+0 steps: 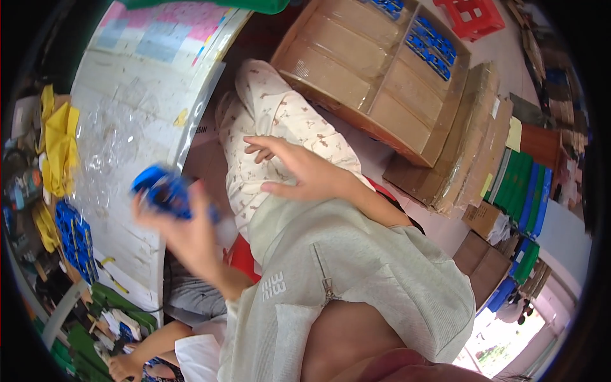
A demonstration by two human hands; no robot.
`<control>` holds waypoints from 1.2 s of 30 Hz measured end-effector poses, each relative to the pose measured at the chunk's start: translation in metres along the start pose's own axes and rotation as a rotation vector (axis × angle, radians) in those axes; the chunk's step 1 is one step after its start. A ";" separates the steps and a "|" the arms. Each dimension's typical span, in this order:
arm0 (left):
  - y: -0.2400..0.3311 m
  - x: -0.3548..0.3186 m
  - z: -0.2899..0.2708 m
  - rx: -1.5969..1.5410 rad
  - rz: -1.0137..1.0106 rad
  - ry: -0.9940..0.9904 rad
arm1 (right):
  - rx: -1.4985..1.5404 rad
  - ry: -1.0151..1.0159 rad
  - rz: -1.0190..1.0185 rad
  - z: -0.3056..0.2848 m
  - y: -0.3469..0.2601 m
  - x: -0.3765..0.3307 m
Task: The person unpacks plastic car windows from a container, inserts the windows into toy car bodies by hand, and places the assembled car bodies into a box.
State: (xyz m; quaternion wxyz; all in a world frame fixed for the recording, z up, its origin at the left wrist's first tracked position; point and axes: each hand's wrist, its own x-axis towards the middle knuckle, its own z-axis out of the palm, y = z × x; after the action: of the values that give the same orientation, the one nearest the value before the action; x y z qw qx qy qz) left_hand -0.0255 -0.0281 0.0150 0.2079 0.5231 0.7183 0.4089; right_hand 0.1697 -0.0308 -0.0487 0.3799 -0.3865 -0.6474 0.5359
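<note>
My left hand (181, 232) grips a bright blue piece with dark parts (160, 190), held up by the table's edge. Motion blurs this piece, and I cannot make out its exact kind. Over my lap is my right hand (312, 172), its thumb apart from the fingers and nothing in it. Similar blue and black pieces (75, 240) lie grouped at the table's left side. More blue pieces (433, 48) sit in rows inside a divided cardboard box (328, 79) at the far right.
Crumpled clear plastic (105, 143) and yellow bags (59, 140) lie on the white table (143, 245). Flattened cardboard (468, 146) leans beside the box. A red crate (471, 18) stands far right. At the lower left, another person's arm (153, 347) reaches toward green bins (83, 347).
</note>
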 end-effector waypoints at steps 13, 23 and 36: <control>-0.260 0.123 -0.258 0.923 -0.506 0.133 | -0.757 1.318 0.199 -0.346 0.269 -0.076; -0.026 0.114 -0.045 0.703 0.303 0.325 | -0.626 1.296 0.900 -0.493 0.434 -0.134; -0.005 0.124 0.048 0.614 0.590 0.052 | 0.072 1.032 0.808 -0.539 0.450 -0.165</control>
State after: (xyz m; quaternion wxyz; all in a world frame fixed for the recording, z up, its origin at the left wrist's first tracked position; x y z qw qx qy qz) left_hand -0.0386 0.1034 -0.0006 -0.1017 0.7333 0.6313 0.2312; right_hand 0.7681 0.0922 -0.4318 0.4231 -0.7937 -0.1673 0.4037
